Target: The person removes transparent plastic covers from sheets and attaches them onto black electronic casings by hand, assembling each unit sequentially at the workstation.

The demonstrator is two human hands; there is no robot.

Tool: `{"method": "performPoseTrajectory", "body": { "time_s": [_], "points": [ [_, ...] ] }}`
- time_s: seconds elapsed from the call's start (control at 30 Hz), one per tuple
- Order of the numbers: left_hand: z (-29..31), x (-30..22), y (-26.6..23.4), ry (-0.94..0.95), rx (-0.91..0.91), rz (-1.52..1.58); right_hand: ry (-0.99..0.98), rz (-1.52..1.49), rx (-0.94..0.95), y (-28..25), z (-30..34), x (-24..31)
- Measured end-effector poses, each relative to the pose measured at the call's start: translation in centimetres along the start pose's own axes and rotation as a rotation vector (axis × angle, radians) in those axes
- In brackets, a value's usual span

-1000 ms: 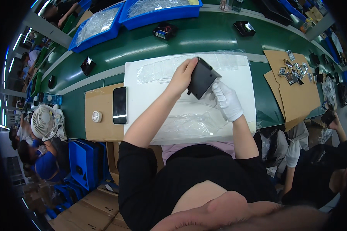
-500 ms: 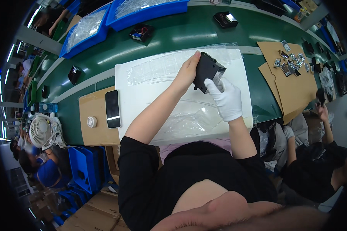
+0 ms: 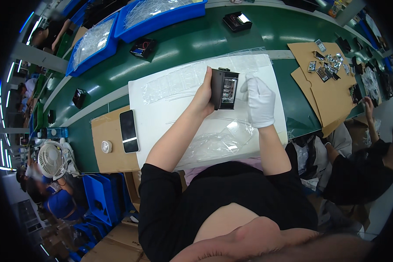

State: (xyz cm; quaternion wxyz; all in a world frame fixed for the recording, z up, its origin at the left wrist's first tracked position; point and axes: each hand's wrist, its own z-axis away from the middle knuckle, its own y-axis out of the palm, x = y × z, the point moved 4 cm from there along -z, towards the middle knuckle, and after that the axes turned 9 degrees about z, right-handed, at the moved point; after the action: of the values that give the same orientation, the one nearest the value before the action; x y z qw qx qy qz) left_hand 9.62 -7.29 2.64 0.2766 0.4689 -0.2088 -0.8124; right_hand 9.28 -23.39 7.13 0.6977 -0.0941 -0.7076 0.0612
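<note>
My bare left hand (image 3: pixel 204 97) grips a black plastic box-shaped device (image 3: pixel 217 89) by its left side, above a white work mat (image 3: pixel 161 124). The device's framed front, with a shiny clear window, faces right. Just to its right, apart from it, my white-gloved right hand (image 3: pixel 260 105) is raised with fingers drawn together. Whatever the gloved fingertips pinch, if anything, is too faint to make out. Strips of clear film (image 3: pixel 174 81) lie on the mat behind my hands, and a crumpled clear plastic sheet (image 3: pixel 218 139) lies nearer me.
Similar black devices (image 3: pixel 237 21) stand on the green surface (image 3: pixel 183 43) beyond the mat, beside blue trays (image 3: pixel 161 19) of clear pieces. Cardboard (image 3: pixel 310 87) at right bears small shiny parts. A phone (image 3: pixel 128 131) and white roll (image 3: pixel 106 146) lie left; a co-worker sits at right.
The device has turned in my left hand, so its window shows more. My gloved hand has come off it to the right, fingers closing. Devices on the green surface have shifted left past the trays.
</note>
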Motion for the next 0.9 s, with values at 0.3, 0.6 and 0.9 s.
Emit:
{"method": "performPoseTrajectory", "body": {
  "time_s": [0.3, 0.6, 0.9],
  "points": [
    [0.4, -0.5, -0.3, 0.096, 0.012, 0.014, -0.258, 0.202, 0.01, 2.0, 0.9, 2.1],
    [1.1, -0.7, -1.1, 0.153, -0.041, 0.053, -0.175, 0.08, 0.091, 3.2, 1.2, 2.4],
    [1.2, -2.2, -1.9, 0.264, -0.07, -0.098, -0.112, 0.046, 0.024, 2.1, -0.5, -1.3]
  ]
}}
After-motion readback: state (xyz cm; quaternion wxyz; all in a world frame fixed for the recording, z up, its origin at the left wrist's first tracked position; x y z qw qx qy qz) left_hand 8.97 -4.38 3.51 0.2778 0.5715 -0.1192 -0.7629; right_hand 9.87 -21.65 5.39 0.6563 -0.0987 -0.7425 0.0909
